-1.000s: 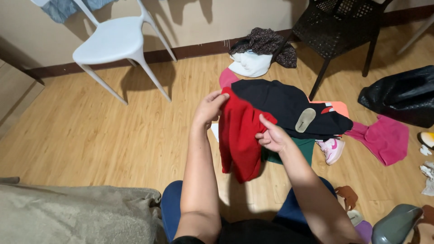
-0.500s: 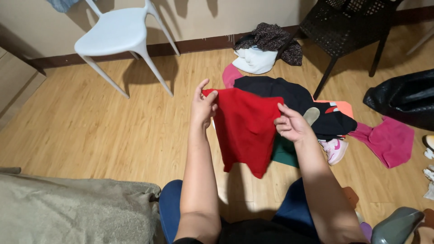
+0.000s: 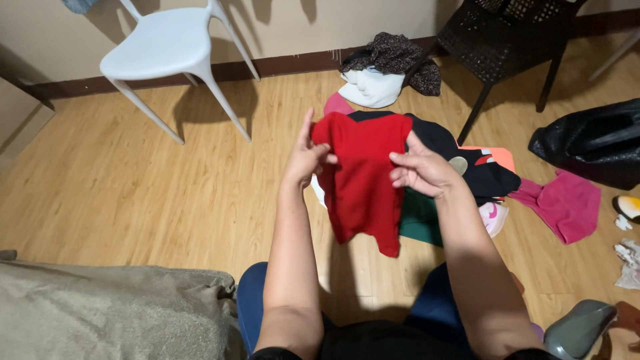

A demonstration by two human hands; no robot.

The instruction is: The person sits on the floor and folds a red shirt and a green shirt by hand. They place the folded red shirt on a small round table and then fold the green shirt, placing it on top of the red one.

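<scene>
A room in a home: a wood-look floor (image 3: 133,193) strewn with a pile of clothes (image 3: 460,167) at 12 o'clock, a white plastic chair (image 3: 167,47) at 10 o'clock, a dark chair (image 3: 507,40) at 2 o'clock.

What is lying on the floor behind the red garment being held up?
Behind the red garment lie a black garment, a green one and a pink edge. Whatever sits directly behind the red cloth is covered.

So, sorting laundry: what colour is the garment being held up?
Plain red garment, clearest in the head view.
</scene>
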